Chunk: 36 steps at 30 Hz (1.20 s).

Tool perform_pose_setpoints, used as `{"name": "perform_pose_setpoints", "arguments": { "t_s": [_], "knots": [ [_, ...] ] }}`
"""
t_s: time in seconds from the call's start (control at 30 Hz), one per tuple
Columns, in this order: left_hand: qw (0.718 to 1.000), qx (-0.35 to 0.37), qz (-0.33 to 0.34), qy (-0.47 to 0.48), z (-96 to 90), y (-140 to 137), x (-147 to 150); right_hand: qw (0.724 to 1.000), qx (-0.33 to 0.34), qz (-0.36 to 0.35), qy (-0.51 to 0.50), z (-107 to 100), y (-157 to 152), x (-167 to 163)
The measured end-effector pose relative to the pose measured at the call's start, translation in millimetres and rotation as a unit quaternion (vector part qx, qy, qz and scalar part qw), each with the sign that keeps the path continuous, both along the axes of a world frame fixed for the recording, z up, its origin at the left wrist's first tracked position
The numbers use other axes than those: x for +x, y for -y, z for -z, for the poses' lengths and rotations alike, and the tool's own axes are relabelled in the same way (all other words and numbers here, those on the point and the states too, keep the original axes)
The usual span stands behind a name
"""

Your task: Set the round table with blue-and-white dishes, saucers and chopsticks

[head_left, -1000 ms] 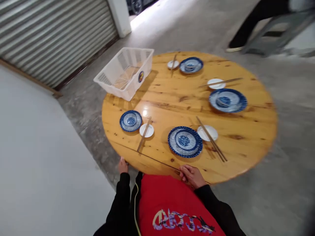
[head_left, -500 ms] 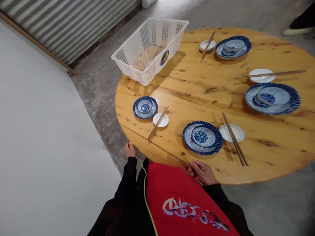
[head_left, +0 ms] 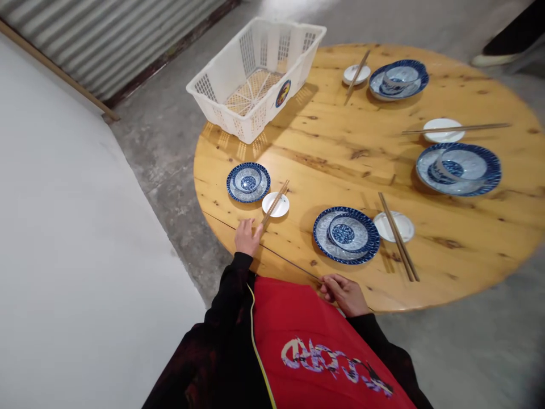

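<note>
My left hand [head_left: 247,237] is over the near left edge of the table, fingers apart. Its thumb and fingertips are by the lower ends of a pair of wooden chopsticks [head_left: 279,195]; contact is unclear. These chopsticks rest across a small white dish [head_left: 276,209]. Beside it, a blue-and-white bowl [head_left: 247,180] sits on a patterned plate [head_left: 234,194]. My right hand [head_left: 346,293] is curled at the table's near edge, fingertips pinched together; anything inside is hidden. Nearest to it is another blue-rimmed plate [head_left: 321,241] with a bowl [head_left: 346,233] on it.
A white plastic basket [head_left: 264,122] stands at the far left of the round wooden table [head_left: 306,170]. Several more settings with chopsticks [head_left: 399,238], dishes [head_left: 443,136] and plates [head_left: 491,170] spread rightward. A person's shoe [head_left: 496,59] shows at upper right. A white wall [head_left: 76,238] is on the left.
My left hand has risen from beside the table edge to the chopsticks' ends, and its fingers have spread. My right hand stays about where it was. The view has shifted slightly.
</note>
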State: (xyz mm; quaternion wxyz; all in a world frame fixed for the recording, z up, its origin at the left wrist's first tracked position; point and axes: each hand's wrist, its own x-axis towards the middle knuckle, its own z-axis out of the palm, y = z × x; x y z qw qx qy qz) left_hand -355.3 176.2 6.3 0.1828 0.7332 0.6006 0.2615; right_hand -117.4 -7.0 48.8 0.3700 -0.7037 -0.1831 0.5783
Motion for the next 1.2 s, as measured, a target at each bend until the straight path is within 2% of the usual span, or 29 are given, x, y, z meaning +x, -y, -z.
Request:
{"name": "perform_pose_setpoints", "arguments": {
  "t_s": [0.1, 0.23, 0.37, 0.47, 0.53, 0.67, 0.8, 0.93, 1.2],
  "knots": [
    [1.0, -0.011, 0.018, -0.015, 0.5, -0.6, 11.8, 1.0, 0.001, 0.015, 0.015, 0.6, 2.0, -0.3],
    [1.0, -0.024, 0.013, -0.009, -1.7, -2.7, 15.0, 1.0, -0.016, -0.006, -0.005, 11.0, 7.8, 7.0],
    [0.994, -0.064, -0.076, 0.036, -12.4, -25.0, 5.6, 0.999, -0.031, -0.009, -0.014, 21.9, 11.9, 12.5],
    [0.98, -0.113, -0.149, 0.067, -25.3, -57.0, -6.5, 0.999, -0.033, -0.015, -0.011, 24.3, 11.6, 12.9],
    [0.974, -0.137, -0.167, 0.07, -33.1, -80.9, -13.5, 0.999, -0.032, -0.015, -0.01, 23.6, 10.4, 12.8],
    [0.967, -0.173, -0.17, 0.083, -40.8, -122.0, -17.2, 0.999, -0.033, -0.009, -0.007, 20.6, 8.7, 13.0],
    [0.953, -0.227, -0.168, 0.109, -41.4, -145.9, -12.5, 1.0, -0.028, 0.011, 0.002, 17.1, 12.2, 10.7],
    [0.957, -0.23, -0.152, 0.093, -40.3, -155.9, -11.7, 0.998, -0.017, 0.046, 0.027, 17.0, 17.8, 7.4],
    [0.953, -0.247, -0.136, 0.111, -30.1, -167.7, -8.8, 0.998, -0.021, 0.053, -0.016, 25.8, 20.5, 9.5]
  ]
}}
